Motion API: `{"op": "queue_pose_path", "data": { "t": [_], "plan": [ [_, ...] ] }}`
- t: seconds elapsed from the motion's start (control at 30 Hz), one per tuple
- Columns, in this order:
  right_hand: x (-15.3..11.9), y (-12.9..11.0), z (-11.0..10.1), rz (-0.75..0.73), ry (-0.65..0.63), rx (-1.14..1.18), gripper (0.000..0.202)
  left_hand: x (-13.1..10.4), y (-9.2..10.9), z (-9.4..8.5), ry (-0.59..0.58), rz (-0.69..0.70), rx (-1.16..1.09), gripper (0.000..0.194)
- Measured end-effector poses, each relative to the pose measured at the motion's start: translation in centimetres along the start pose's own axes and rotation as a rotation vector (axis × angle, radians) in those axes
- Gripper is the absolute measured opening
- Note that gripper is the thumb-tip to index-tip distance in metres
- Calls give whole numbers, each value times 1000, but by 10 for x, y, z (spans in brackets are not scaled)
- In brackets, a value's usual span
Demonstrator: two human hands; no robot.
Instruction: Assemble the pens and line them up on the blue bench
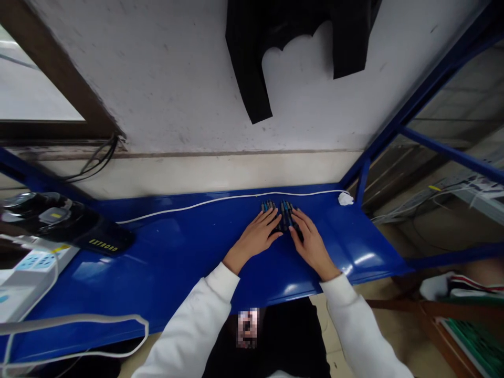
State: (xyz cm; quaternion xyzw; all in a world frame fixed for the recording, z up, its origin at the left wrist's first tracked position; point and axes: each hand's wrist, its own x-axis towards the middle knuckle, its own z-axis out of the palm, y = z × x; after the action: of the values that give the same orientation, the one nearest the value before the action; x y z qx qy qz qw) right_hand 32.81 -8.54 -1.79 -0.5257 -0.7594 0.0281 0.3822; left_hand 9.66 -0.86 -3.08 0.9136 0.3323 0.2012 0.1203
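Observation:
Several dark pens with some blue parts [285,208] lie side by side on the blue table [177,268], their ends pointing to the wall. My left hand [258,233] rests on the left side of the pens, its fingers spread over them. On their right side lies my right hand [309,239], fingers apart and touching the pens. Both palms face down, and parts of the pens are hidden under the fingers. Neither hand is closed round a pen.
A white cable [189,209] runs along the table's back edge to a crumpled white piece [345,198]. At the left are a black bottle [94,226], a white power strip [39,262] and a looped cord [98,318]. Blue frame bars [364,178] rise at the right.

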Motion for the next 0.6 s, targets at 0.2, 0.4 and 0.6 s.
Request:
{"op": "queue_pose_path", "data": {
  "t": [0.2,0.4,0.6],
  "plan": [
    [-153,-116,26,-145,-361,257,52,-3,-1,-4,-32,1,-14,63],
    [-223,-128,111,212,-797,-38,13,-4,4,-6,-48,5,-13,58],
    [-191,-98,146,396,-1045,-127,31,-5,7,-8,-49,38,-33,56]
  ]
}}
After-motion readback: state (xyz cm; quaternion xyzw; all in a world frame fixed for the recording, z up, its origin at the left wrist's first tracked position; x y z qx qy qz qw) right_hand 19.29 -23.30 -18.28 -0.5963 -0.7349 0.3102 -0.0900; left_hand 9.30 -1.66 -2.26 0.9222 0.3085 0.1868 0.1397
